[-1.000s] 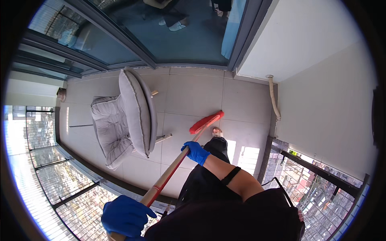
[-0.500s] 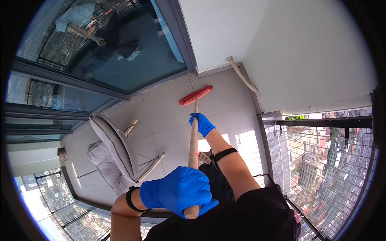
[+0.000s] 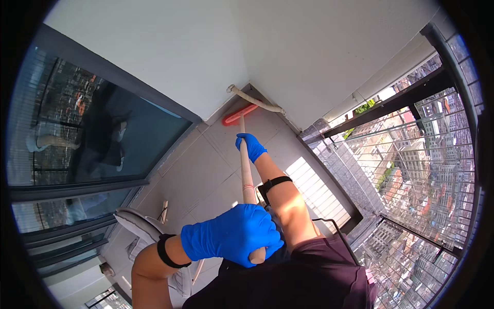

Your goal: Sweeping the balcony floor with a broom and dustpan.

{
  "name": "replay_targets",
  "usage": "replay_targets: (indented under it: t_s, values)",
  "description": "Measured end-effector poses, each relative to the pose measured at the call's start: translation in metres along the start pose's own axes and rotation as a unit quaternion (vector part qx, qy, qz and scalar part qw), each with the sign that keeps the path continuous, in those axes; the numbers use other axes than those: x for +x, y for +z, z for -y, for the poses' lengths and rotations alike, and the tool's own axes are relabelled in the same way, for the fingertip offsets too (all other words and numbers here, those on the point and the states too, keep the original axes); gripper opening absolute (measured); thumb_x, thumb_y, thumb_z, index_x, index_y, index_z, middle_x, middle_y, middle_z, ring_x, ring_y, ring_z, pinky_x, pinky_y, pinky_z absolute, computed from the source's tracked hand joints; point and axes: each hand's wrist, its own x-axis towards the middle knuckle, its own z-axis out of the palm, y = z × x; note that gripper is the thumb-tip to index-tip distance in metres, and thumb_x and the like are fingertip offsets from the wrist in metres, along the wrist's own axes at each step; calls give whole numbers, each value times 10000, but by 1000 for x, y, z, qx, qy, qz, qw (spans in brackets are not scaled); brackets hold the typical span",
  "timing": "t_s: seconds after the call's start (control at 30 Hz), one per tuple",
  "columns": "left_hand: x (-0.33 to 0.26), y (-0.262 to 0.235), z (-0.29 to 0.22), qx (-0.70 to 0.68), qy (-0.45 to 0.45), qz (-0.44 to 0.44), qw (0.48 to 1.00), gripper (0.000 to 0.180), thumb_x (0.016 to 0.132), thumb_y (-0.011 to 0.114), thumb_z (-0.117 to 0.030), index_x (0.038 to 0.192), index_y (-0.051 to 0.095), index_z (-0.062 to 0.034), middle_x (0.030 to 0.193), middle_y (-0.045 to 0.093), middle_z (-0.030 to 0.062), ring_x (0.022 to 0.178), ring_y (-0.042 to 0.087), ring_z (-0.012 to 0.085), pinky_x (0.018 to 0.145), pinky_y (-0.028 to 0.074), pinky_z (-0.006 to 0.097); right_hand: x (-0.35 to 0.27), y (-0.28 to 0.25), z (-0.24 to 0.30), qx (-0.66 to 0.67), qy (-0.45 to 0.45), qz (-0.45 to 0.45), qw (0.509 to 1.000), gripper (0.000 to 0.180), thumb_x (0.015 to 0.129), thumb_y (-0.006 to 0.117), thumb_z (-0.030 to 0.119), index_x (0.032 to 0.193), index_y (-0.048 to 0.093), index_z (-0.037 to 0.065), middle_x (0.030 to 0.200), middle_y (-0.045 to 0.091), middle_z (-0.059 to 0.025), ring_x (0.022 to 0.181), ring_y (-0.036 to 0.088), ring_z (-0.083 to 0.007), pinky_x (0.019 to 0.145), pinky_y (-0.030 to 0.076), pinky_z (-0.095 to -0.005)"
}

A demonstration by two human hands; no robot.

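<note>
Both of my hands wear blue gloves and are wrapped round the wooden handle of a broom. My left hand is closed near the handle's top end, close to my body, with the round tip sticking out below the fingers. Farther down the handle, my right hand is closed round it with the arm stretched forward. The red broom head is on the grey tiled floor in the far corner, beside a pale pipe that partly covers its right end.
White walls meet behind the broom head. Glass doors with dark frames run along the left. A grey cushioned chair stands at the lower left. On the right are a low ledge and a barred opening above buildings far below.
My view has turned toward the right. The broom head has moved forward into the corner by the pipe, with both hands still on the handle. The chair now appears lower and farther left.
</note>
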Motion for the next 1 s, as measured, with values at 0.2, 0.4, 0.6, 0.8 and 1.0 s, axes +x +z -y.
replay_targets:
  t_s: [0.2,0.4,0.6,0.8,1.0]
  values:
    - [37,20,-18,-111,94,51,988,230,605,601,-141,484,410,-97,470,402,14,451,439,151,412,375,245,-82,-80,5,69,-34,-47,996,116,729,440,47,659,351,22,509,409,-66,436,430,-161,408,384,-250]
    - [39,-58,-41,-244,95,80,962,124,658,538,-182,623,481,-77,597,466,47,574,518,175,467,422,270,-200,-74,-39,158,-152,-137,966,113,737,377,28,628,371,-2,506,402,-84,466,447,-166,425,386,-255]
    - [78,-43,-79,-65,180,204,960,81,651,520,-153,631,477,-87,583,453,29,557,510,156,457,421,255,-195,-24,-22,119,-170,-83,975,101,730,411,39,640,368,24,523,410,-80,458,432,-168,449,382,-253]
    - [70,29,-65,-62,207,272,938,199,570,625,-156,504,446,-100,522,459,13,520,505,160,410,375,233,-147,-102,-11,147,-212,3,966,75,705,408,44,638,401,12,522,424,-86,464,442,-186,434,390,-284]
    - [38,-60,-60,-205,207,250,923,181,581,619,-110,501,457,-102,556,500,18,590,551,172,462,419,243,-179,-63,-66,209,-260,-113,936,57,684,379,-7,636,350,-17,547,387,-106,477,425,-196,461,385,-268]
